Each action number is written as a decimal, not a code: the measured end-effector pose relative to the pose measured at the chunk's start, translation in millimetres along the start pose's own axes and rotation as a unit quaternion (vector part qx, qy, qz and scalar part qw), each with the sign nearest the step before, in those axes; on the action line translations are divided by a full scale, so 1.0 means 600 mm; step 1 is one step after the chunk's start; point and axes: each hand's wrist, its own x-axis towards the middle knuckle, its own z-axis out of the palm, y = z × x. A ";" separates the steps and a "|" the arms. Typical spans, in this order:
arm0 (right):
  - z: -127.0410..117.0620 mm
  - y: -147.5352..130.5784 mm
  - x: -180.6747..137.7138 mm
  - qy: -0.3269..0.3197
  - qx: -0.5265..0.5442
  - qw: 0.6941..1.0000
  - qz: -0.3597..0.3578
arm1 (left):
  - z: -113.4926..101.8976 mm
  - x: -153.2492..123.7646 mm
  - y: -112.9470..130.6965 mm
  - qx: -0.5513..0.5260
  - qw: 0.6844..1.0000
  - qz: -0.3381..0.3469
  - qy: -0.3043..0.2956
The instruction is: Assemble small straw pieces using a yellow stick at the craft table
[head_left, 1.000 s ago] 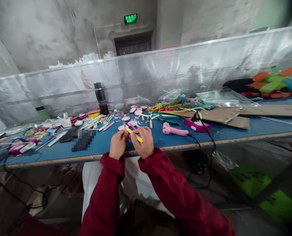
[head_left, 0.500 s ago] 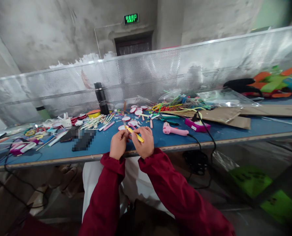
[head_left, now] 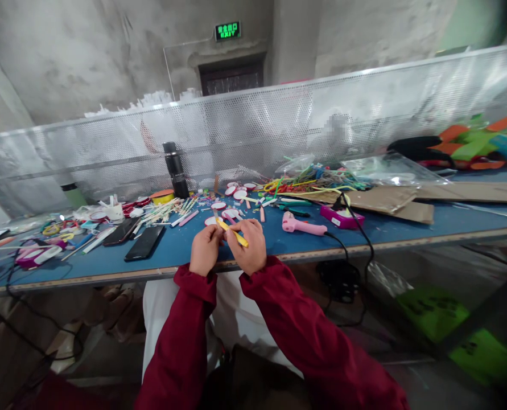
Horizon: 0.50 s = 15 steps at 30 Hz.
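My right hand [head_left: 253, 246] is closed around a slim yellow craft knife [head_left: 240, 239], its narrow grey tip pointing away from me and slightly left. Close beside it, my left hand [head_left: 204, 250] has its fingers pinched together near the knife. What those fingers hold is too small and hidden to make out. Both hands are above the front edge of the blue table [head_left: 176, 247]. Just beyond them lie round white discs with red rims [head_left: 219, 205] and a pink stick [head_left: 262, 214].
Right of my hands lies a pink hot glue gun [head_left: 303, 225] with a black cord, near a purple box [head_left: 342, 216]. Two phones [head_left: 145, 244] lie on the left. A black bottle [head_left: 176, 171] stands behind, before a perforated metal screen [head_left: 244, 131]. Coloured cords [head_left: 317, 181] are heaped right of centre.
Both hands stay nearly in place. The yellow knife and my right fingers have shifted very slightly; the view has moved a little.
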 end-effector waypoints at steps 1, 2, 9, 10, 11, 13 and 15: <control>0.000 0.000 0.000 -0.002 -0.001 1.000 0.003 | 0.000 0.000 0.000 0.001 1.000 -0.002 0.001; 0.000 0.000 0.000 -0.002 -0.003 1.000 0.008 | 0.000 0.000 0.001 -0.001 1.000 -0.004 0.001; -0.002 0.000 0.001 0.006 0.014 1.000 0.013 | 0.000 0.003 0.002 -0.030 0.999 -0.009 -0.009; -0.002 0.000 0.001 0.002 0.015 1.000 0.012 | 0.001 0.003 0.000 -0.025 1.000 -0.009 -0.007; -0.002 0.000 0.001 -0.003 0.016 1.000 0.011 | 0.001 0.003 -0.001 -0.019 1.000 -0.010 -0.006; -0.002 0.000 0.001 -0.008 0.018 1.000 0.008 | 0.001 0.002 -0.003 -0.011 1.000 -0.012 -0.005; -0.001 -0.001 0.001 -0.011 0.015 1.000 0.006 | 0.001 0.002 -0.002 -0.011 1.000 -0.012 -0.005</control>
